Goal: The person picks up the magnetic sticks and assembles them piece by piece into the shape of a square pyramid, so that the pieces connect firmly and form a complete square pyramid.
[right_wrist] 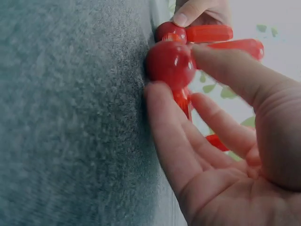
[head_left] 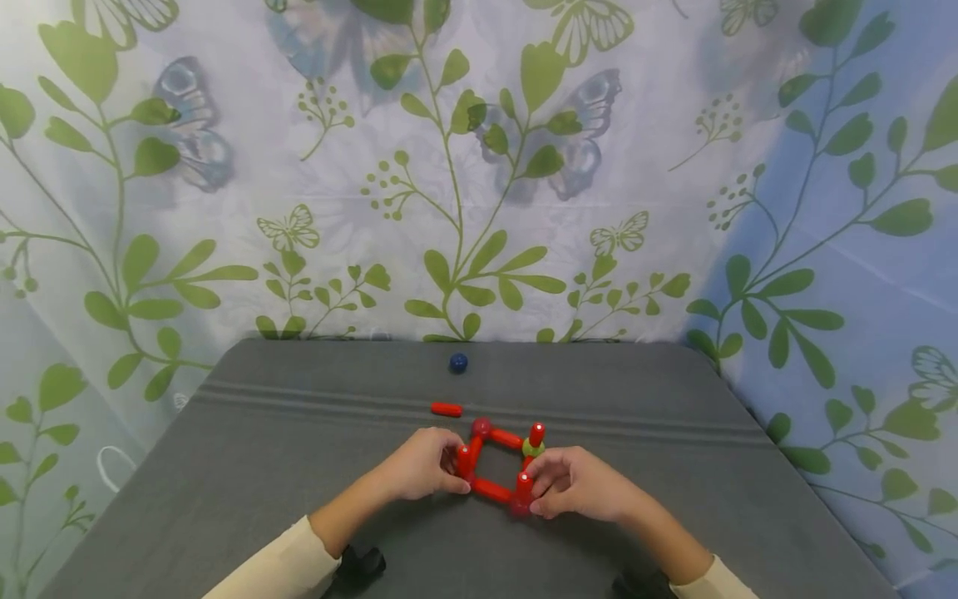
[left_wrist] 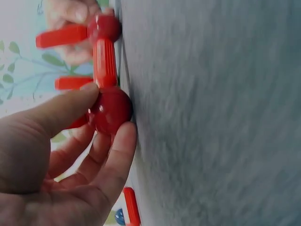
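Note:
A square frame of red rods [head_left: 491,490] joined by balls lies on the grey table. Its far left corner is a dark red ball [head_left: 481,427], the far right one a yellow-green ball [head_left: 533,448]. Red rods stand upright at the far right and both near corners. My left hand [head_left: 422,466] pinches the near left red ball [left_wrist: 112,110] between thumb and finger; in the head view the fingers mostly hide that ball. At the near right corner my right hand [head_left: 587,487] pinches another red ball [right_wrist: 170,66] low by the tabletop.
Beyond the frame, a loose red rod [head_left: 446,409] lies on the table [head_left: 299,466]. Farther back, near the table's rear edge, sits a dark blue ball [head_left: 458,363]. A leaf-patterned curtain [head_left: 479,208] hangs behind and along the sides.

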Demonstrator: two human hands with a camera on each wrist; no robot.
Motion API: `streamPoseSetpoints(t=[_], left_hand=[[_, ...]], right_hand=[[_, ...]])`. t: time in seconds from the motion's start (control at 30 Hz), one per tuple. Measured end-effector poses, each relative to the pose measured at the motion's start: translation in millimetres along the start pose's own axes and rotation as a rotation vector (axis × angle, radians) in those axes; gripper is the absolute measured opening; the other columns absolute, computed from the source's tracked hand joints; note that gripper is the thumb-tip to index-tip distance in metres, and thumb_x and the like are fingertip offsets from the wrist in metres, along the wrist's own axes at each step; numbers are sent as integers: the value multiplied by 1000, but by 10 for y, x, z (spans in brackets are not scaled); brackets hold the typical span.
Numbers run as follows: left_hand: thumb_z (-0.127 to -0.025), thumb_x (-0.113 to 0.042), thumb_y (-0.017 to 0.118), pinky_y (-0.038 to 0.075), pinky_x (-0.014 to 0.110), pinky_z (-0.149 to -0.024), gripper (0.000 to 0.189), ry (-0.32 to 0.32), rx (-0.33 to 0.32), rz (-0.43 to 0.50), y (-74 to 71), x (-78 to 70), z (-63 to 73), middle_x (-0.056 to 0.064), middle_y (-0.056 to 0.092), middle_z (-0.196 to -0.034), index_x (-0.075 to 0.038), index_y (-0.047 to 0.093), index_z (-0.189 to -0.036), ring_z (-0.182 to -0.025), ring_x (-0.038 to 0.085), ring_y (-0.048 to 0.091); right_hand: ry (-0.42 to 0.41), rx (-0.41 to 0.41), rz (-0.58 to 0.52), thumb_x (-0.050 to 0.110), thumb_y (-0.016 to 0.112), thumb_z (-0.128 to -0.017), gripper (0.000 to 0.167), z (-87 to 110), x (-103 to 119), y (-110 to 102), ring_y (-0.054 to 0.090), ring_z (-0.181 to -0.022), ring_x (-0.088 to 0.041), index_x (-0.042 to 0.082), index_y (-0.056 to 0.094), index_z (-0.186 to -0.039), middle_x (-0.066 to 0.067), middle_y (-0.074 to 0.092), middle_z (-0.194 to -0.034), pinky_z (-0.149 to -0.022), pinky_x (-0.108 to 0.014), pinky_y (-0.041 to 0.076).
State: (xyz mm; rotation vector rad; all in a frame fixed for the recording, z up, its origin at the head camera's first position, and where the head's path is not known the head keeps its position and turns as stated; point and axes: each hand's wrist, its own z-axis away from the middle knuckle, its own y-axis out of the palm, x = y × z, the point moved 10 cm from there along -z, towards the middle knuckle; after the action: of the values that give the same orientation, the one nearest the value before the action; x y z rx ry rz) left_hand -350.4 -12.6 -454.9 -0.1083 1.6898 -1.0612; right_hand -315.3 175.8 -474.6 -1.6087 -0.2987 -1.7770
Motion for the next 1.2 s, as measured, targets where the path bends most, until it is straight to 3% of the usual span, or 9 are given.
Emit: streamPoseSetpoints(t=[0.23,0.47,0.7,0.97,1.2], left_hand=[[-79,-13,89,53,21,-68,23,-42,8,34,108,-96,135,-4,66,-82,-11,71,-93,-72,5,61],[-82,-6,84,55,18,-72,24,-13,57,90,245,-277,204,-1,69,-88,-5,74,-103,-76,1,64],[-85,1,79,56,15,-73,23,13,124,189,316,-325,200,4,71,-95,-2,74,-107,-80,1,69],[-88,7,69,57,17,-73,20,79,130,238,146,-227,121,8,72,-94,-1,74,-106,-80,8,69],[-94,5,63,60,26,-77,16,37,57,284,-141,-10,-3,9,70,-92,2,72,-107,-81,15,71]], right_hand=[[13,-128,129,13,86,-82,31,-76,14,-150,72,-85,-21,5,70,-108,-8,73,-96,-73,-30,60],[-22,-210,224,15,88,-81,29,-147,-10,-293,67,-80,-20,8,72,-104,-6,74,-92,-65,-30,57],[-53,-253,242,12,87,-81,26,-185,-38,-386,68,-81,-20,7,73,-103,-7,75,-92,-64,-29,56],[-65,-239,228,13,85,-83,23,-177,-35,-389,70,-85,-20,6,74,-102,-8,77,-95,-68,-28,57],[-80,-224,204,13,85,-83,23,-179,-50,-399,70,-84,-19,5,74,-102,-9,76,-94,-67,-28,56]])
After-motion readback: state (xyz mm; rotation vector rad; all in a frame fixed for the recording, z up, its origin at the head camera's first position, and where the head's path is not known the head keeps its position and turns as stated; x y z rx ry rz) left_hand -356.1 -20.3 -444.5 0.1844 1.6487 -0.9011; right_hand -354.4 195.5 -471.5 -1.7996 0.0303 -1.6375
